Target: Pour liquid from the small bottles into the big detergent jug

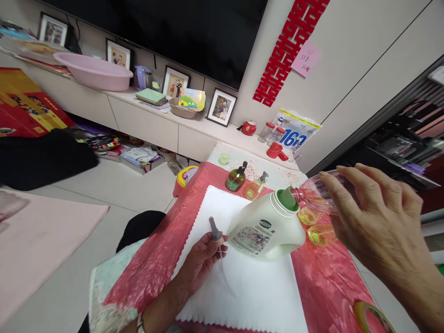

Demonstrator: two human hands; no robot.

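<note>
My left hand (203,254) pinches a grey pump head (215,230) by its collar, with its thin clear dip tube hanging down over the white mat (263,291). In my right hand (378,212) is a clear pinkish bottle (317,192), tipped nearly on its side. The bottle's neck rests at the open mouth of a large pale green detergent jug (267,229), which stands on the mat. A green spout insert (287,198) shows inside the jug's mouth. Whether liquid is running from the bottle cannot be made out.
Behind the jug are a dark green pump bottle (236,178) and an amber spray bottle (255,187). Yellow-tinted clear containers (321,235) lie right of the jug on the red tablecloth (326,282). A tape roll (373,317) is at the near right. A pale green cap (224,158) sits farther back.
</note>
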